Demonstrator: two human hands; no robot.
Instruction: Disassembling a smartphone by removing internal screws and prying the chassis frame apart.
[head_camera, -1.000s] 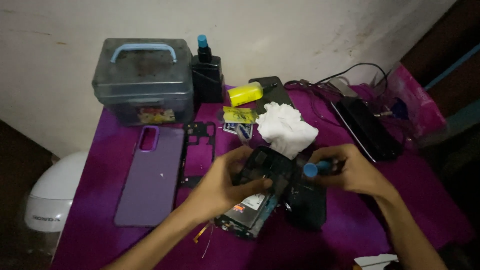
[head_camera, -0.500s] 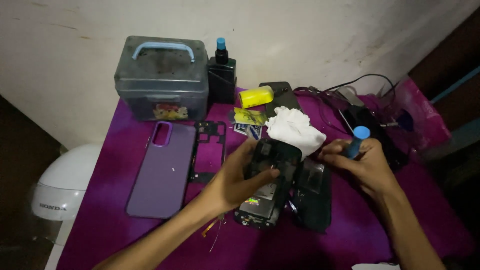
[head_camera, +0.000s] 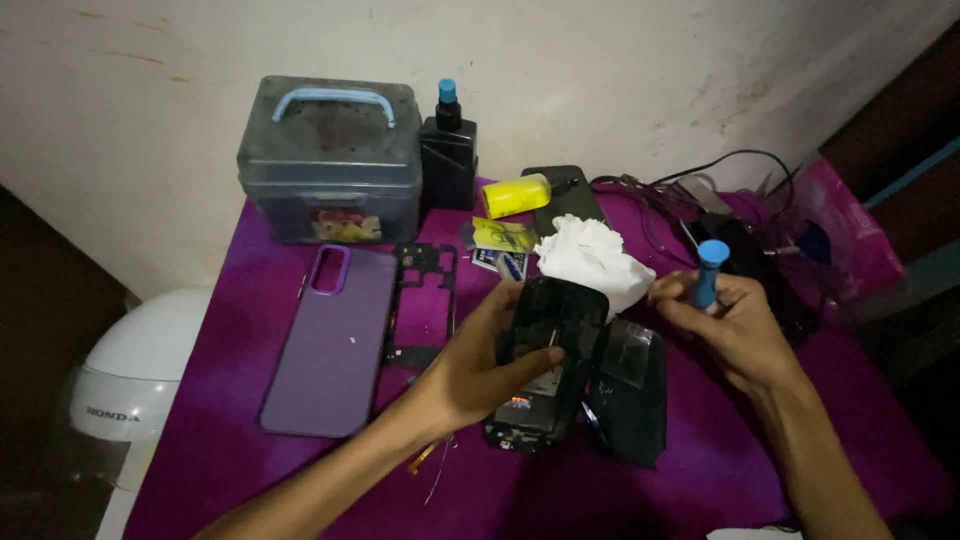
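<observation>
Upright blue-capped screwdriver (head_camera: 711, 272), tip downward

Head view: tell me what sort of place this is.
Probably a small phone repair bench: an opened phone in the left hand, a blue-capped tool in the right hand, a detached purple back cover.

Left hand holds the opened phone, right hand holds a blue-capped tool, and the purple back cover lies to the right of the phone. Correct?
Not quite. The head view shows the purple back cover lying to the left of the opened phone, not the right. The rest holds: the left hand holds the phone, and the right hand holds the blue-capped tool.
</observation>
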